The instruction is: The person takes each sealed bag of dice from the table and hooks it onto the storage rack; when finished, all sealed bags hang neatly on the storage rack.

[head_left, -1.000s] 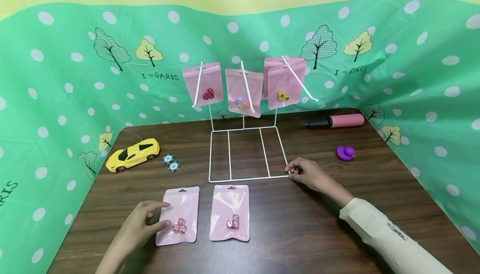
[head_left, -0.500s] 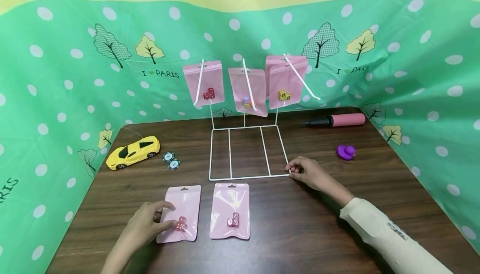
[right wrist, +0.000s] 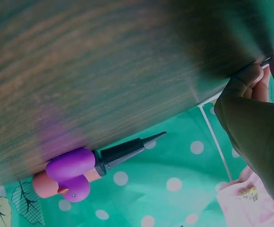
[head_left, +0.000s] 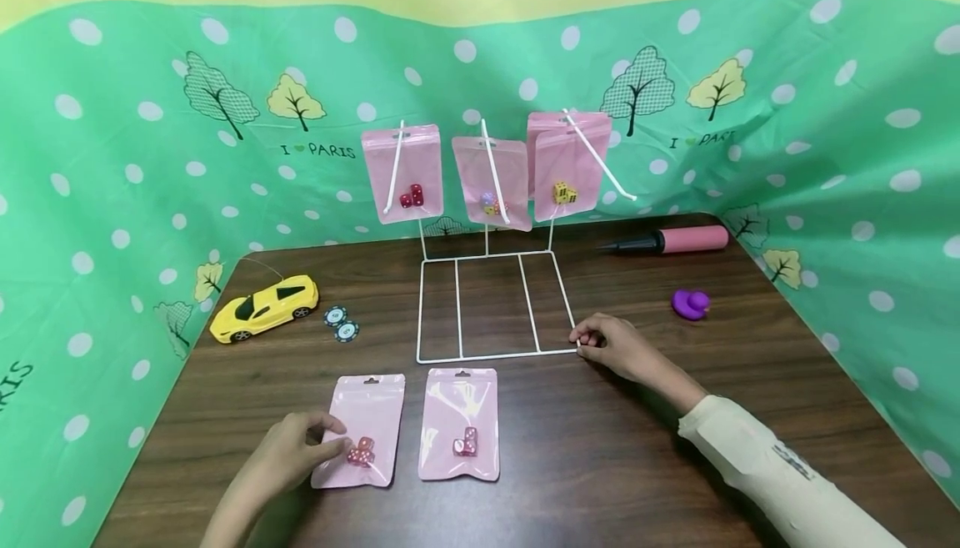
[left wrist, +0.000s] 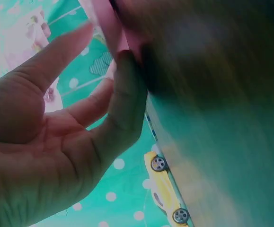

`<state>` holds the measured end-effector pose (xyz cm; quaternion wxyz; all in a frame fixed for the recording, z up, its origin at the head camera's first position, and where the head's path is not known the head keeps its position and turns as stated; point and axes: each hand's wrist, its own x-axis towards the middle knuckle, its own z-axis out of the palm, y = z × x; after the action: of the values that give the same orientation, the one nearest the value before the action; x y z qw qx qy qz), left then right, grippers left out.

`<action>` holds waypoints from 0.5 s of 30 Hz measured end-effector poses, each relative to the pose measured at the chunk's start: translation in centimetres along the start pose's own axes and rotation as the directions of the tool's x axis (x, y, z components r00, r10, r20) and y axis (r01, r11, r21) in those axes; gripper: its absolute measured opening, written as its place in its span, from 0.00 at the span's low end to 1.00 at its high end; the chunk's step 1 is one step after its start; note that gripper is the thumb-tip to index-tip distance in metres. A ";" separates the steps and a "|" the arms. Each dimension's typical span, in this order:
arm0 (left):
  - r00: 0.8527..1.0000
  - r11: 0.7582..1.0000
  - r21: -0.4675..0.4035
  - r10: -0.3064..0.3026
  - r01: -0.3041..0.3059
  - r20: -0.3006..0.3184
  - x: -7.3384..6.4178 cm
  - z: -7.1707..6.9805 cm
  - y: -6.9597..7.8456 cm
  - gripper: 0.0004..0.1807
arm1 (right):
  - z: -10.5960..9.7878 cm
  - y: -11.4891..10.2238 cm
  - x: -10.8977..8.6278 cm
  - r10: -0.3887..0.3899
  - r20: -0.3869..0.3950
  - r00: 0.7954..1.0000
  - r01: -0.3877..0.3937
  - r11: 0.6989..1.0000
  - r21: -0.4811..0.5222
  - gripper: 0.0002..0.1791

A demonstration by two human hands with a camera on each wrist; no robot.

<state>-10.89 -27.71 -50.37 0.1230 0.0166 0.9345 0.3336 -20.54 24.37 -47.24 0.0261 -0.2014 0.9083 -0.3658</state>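
My left hand is at the left edge of a pink zip bag holding red dice, flat on the table. Its thumb touches the face beside the dice and its bent fingers meet the edge, pinching the bag; in the left wrist view the pink bag shows edge-on by the fingertips. My right hand pinches the front right corner of a white wire display rack. Another pink bag with dice lies to the right of the first. Several pink bags of dice hang from the rack's hooks.
A yellow toy car and two poker chips lie on the left of the table. At the right are a purple rubber duck and a pink hand pump. A patterned green cloth stands behind the table.
My left hand has closed in on the left bag, and its top end has swung slightly right. The hanging bags sway a little. My right hand stays on the rack corner.
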 end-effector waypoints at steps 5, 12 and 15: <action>0.995 0.994 -0.037 0.097 -0.098 -0.030 -1.7 -2.5 2.9 0.07 | 0.0 -0.1 0.1 -0.004 -0.006 1.000 0.004 1.000 -0.003 0.07; 0.965 0.978 -0.040 0.197 -0.206 -0.175 -2.4 -4.5 4.0 0.10 | 0.1 -0.1 0.0 0.001 -0.009 1.000 -0.001 1.000 -0.008 0.07; 0.922 0.955 -0.014 0.282 -0.296 -0.267 -2.7 -4.9 4.6 0.13 | 0.1 -0.2 -0.1 0.006 -0.009 1.000 -0.006 1.000 -0.005 0.07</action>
<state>-9.65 -27.44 -43.22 -0.0517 0.1066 0.9204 0.3726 -20.41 24.21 -47.22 0.0228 -0.1971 0.9100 -0.3642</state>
